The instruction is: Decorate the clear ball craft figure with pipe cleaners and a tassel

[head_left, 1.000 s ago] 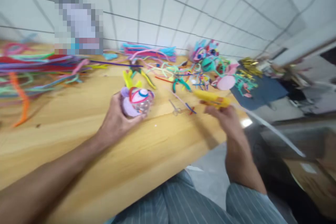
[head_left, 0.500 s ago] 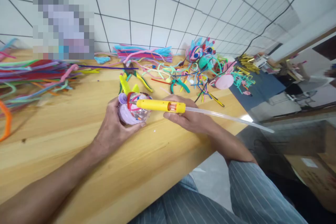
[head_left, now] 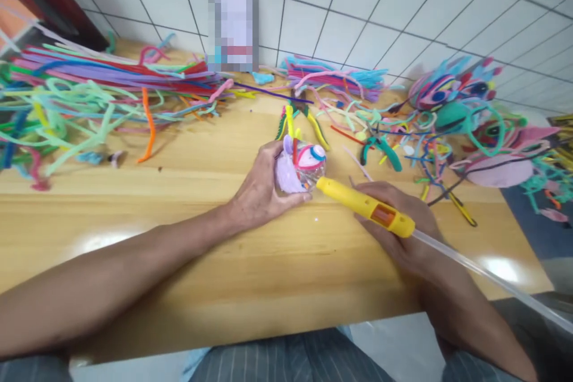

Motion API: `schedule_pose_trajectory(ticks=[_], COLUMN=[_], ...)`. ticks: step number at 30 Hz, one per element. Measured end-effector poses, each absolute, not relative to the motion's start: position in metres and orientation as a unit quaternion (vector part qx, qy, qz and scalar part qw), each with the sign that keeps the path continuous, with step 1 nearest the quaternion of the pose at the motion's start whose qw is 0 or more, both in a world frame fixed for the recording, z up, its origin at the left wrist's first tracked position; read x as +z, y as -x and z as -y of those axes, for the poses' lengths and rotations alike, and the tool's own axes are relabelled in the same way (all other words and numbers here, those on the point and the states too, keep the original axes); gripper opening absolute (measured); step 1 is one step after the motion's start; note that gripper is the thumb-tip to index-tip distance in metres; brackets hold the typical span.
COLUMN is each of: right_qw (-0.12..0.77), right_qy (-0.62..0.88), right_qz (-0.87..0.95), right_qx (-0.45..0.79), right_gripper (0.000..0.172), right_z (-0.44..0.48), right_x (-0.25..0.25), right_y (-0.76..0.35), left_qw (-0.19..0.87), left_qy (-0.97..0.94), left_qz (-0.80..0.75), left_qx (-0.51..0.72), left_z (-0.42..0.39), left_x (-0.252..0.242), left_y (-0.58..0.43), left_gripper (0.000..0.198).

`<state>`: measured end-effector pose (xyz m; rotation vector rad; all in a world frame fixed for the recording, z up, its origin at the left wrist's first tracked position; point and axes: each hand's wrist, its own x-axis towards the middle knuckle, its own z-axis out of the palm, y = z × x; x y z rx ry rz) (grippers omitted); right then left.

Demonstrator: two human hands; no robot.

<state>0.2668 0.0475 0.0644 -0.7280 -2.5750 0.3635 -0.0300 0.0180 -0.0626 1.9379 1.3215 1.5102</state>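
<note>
My left hand (head_left: 264, 185) is wrapped round a small rounded craft piece (head_left: 289, 174), lilac on its near side, with a clear part, a pink-rimmed eye shape and yellow and red strips on top. In my right hand (head_left: 398, 215) is a yellow glue gun (head_left: 364, 203), a clear glue stick (head_left: 487, 274) trailing from its rear. The gun's metal tip is at the lower right side of the craft piece; whether it touches is hard to tell. My right fingers are partly hidden behind the gun.
Pipe cleaners (head_left: 120, 71) are heaped at the left, with another bundle (head_left: 335, 77) by the tiled wall. Yellow-and-green pliers (head_left: 317, 128) and teal pliers (head_left: 382, 149) lie beyond my hands. Finished-looking colourful craft figures (head_left: 439, 92) and a pink disc (head_left: 499, 170) are at the right.
The view has swung left. The craft piece has turned, showing its eye shape, and the glue gun's tip has shifted from its upper left to its lower right side, the gun now slanting.
</note>
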Motion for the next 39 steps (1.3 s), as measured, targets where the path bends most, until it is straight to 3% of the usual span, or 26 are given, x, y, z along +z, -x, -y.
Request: schedule_pose_trajectory(ticks=[22, 39], right_qw=[0.199, 0.207], right_qy=[0.222, 0.233], right_qz=[0.953, 0.948], right_qx=[0.054, 0.068], right_gripper=[0.034, 0.029], right_z=[-0.046, -0.045], right_x=[0.064, 0.064], right_y=[-0.253, -0.252], left_qw=[0.167, 0.148], left_qy=[-0.694, -0.698], left_qz=[-0.447, -0.445], left_qx=[0.54, 0.541], left_z=[-0.018, -0.019], left_x=[-0.059, -0.06], left_y=[0.027, 0.026], left_gripper=[0.106, 0.106])
